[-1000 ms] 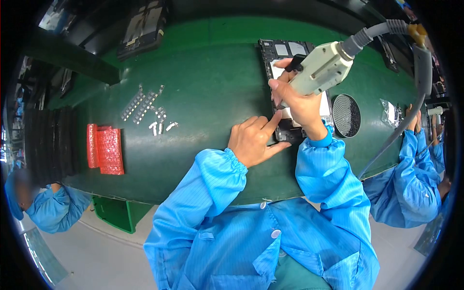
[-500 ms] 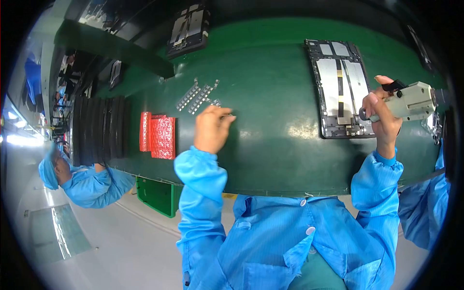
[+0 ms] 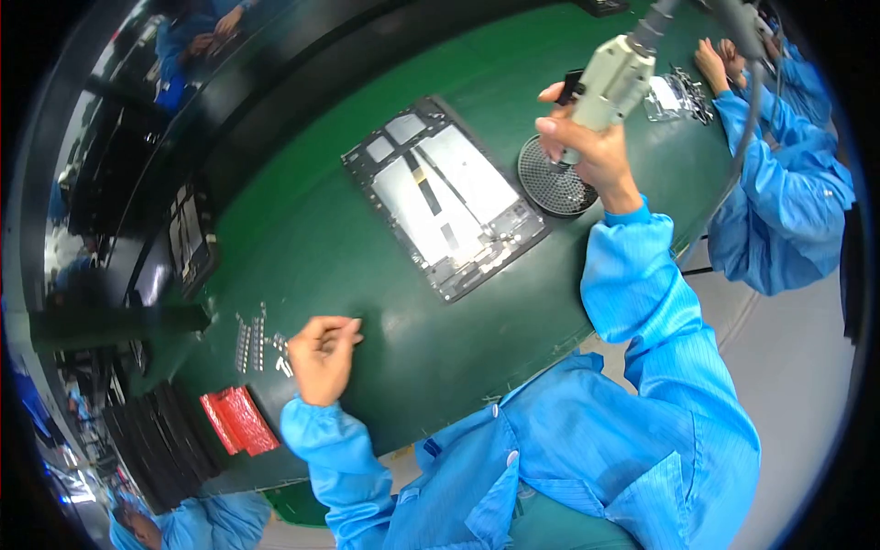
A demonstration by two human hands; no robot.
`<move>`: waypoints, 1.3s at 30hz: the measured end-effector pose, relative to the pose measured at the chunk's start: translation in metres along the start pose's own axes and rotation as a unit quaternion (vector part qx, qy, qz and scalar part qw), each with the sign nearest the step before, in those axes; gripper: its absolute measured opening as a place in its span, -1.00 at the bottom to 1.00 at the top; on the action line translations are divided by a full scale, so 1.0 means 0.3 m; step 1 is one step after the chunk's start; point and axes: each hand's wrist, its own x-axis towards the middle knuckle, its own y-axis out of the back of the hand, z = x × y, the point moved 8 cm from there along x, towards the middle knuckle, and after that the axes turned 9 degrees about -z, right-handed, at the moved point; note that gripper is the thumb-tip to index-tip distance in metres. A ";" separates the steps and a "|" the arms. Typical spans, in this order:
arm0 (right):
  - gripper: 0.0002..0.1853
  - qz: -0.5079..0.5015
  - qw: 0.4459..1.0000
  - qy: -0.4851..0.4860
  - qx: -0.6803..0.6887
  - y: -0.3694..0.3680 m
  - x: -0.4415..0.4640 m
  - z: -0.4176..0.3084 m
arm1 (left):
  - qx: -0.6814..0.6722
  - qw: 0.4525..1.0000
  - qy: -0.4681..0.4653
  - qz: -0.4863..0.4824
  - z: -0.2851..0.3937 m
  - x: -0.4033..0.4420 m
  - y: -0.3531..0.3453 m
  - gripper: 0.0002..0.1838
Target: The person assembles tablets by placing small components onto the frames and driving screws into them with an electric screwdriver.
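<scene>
My right hand [image 3: 591, 147] is wrapped round a pale powered screwdriver [image 3: 612, 81], its tip down over a round dish [image 3: 561, 179] of small dark screws. Left of the dish lies an open tablet-like device [image 3: 445, 197] with silver plates, a dark strip and a black frame. My left hand [image 3: 321, 356] is raised beside small metal parts [image 3: 250, 344] at the left, thumb and fingertips close together. Whatever it may hold is too small to make out.
A red bubble-wrap packet [image 3: 238, 420] and a row of black slabs [image 3: 160, 445] are at the lower left. Another device [image 3: 191, 240] sits beyond the table's far edge. At the upper right, a co-worker's hands [image 3: 713, 66] are near a clear bag [image 3: 667, 96].
My left hand has moved from the device to the small parts at the left. My right hand has carried the screwdriver from the device to the dish. The view has turned.
</scene>
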 end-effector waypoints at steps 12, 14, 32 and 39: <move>-0.65 0.005 1.000 0.002 0.019 0.011 0.026 0.092 | 0.066 0.985 -0.142 0.066 0.021 0.103 -0.175 -0.88; -0.69 -0.004 1.000 0.002 0.029 0.003 0.027 0.091 | -0.006 0.988 -0.137 0.067 -0.008 0.097 -0.166 -0.89; -0.65 0.029 0.999 0.023 -0.013 -0.018 0.010 0.058 | -0.082 0.994 0.065 0.007 0.009 -0.055 -0.367 -0.39; -0.60 -0.034 0.996 0.056 0.056 -0.199 -0.021 -0.016 | 0.200 0.953 -0.171 0.147 0.144 -0.039 -0.409 -0.56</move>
